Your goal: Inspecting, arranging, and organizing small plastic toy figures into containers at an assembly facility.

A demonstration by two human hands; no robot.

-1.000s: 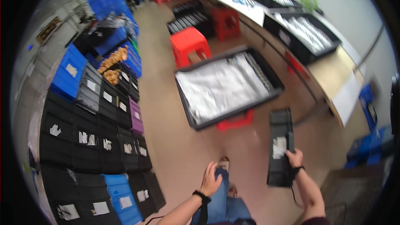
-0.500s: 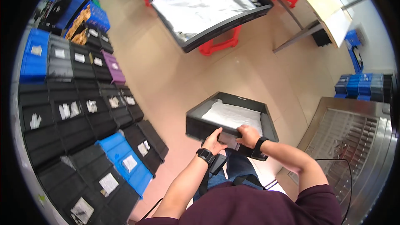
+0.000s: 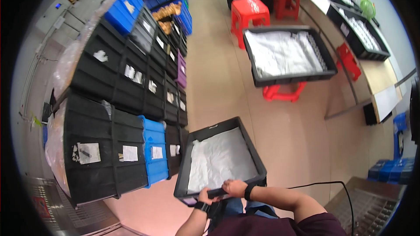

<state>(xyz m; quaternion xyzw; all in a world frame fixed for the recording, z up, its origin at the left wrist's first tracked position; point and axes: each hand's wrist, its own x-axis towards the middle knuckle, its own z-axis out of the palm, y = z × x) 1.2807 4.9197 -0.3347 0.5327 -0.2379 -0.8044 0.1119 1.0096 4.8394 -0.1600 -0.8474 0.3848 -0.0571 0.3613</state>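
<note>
The black tray [image 3: 249, 143] is lying directly forward of both grips, its near rim running crosswise beneath them. The left grip [image 3: 207, 196] is holding this rim left of centre, narrowed around it; the right grip [image 3: 235, 188] is closing over the same rim just right of centre, its undersurface fingers hidden. Neither grip is standing clearly nearer to the tray. The side walls are extending forward from the grips; the fisheye view is obscuring which axis is longer. Whether anything is supporting the tray from below cannot be told.

Inside, a white sheet [image 3: 218, 157] is covering most of the tray floor, its left part creasing.

Forward and right of the right grip, a second tray [image 3: 302, 80] is resting on a red stool [image 3: 270, 91], containing pale sheeting and a row of small parts [image 3: 318, 52] along its right side. Farther right, the bench [image 3: 380, 70] is carrying a third tray [image 3: 356, 39] with whitish pieces. Left of the left grip, labelled black crates [image 3: 92, 118] and a blue crate [image 3: 153, 135] are standing together, their interiors not showing.
</note>
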